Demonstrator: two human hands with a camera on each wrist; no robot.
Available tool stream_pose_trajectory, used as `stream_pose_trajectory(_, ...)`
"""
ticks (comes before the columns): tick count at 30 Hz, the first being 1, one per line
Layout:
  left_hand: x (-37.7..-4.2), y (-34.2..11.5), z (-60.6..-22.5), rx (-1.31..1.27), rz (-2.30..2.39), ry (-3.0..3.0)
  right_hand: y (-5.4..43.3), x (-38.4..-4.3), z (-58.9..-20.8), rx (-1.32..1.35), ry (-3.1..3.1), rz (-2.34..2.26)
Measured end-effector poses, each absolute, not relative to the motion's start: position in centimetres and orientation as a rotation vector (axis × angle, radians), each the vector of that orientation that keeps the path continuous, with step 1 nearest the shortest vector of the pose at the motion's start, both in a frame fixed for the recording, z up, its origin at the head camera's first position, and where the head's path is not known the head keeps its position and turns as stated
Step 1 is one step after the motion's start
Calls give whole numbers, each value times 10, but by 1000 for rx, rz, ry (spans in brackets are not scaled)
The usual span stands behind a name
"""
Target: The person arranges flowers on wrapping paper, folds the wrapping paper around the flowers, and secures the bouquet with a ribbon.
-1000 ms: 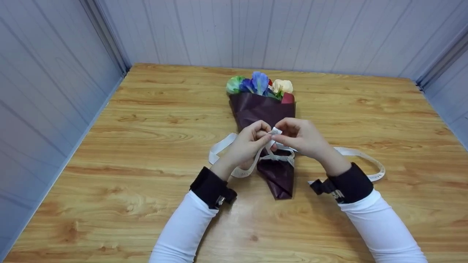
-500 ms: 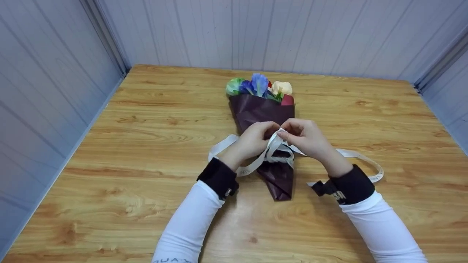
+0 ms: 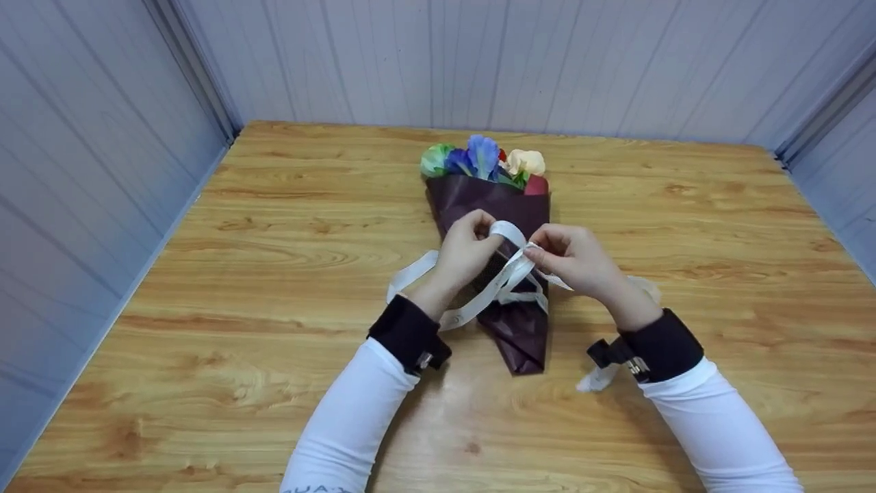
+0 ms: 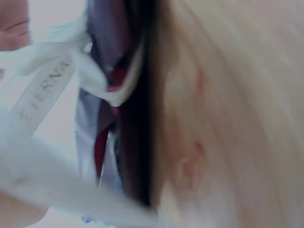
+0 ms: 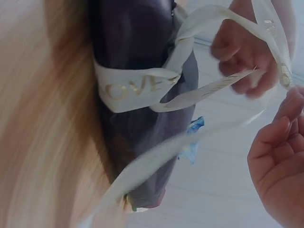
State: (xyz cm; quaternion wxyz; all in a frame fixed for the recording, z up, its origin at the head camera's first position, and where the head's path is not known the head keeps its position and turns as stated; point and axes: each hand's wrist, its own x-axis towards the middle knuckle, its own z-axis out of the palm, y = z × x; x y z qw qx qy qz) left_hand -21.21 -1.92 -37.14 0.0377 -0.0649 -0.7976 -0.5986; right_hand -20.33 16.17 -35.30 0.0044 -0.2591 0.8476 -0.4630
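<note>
A bouquet wrapped in dark maroon paper lies on the table, its blue, green and cream flowers toward the back. White ribbon is tied round its narrow part; gold letters show on the band in the right wrist view. My left hand pinches a length of ribbon, which arcs over to the right hand. Between thumb and fingers, my right hand pinches gathered ribbon above the tie. In the left wrist view, lettered ribbon hangs beside the wrapping, and blurred ribbon crosses the foreground.
The wooden table extends around the bouquet, with pale panelled walls behind and at both sides. A ribbon tail trails by the right wrist, and another ribbon loop lies left of the bouquet.
My left hand has drawn away from the right, up and left, spreading a ribbon arc between them. The right hand keeps its pinch. The right ribbon tail has shifted toward the right wrist.
</note>
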Motion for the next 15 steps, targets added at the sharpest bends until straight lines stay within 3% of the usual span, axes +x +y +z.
stream_pose_trajectory(15, -184, -63, -318, 47, -2527, -1458, 172, -212, -363, -720, 2646, -1416)
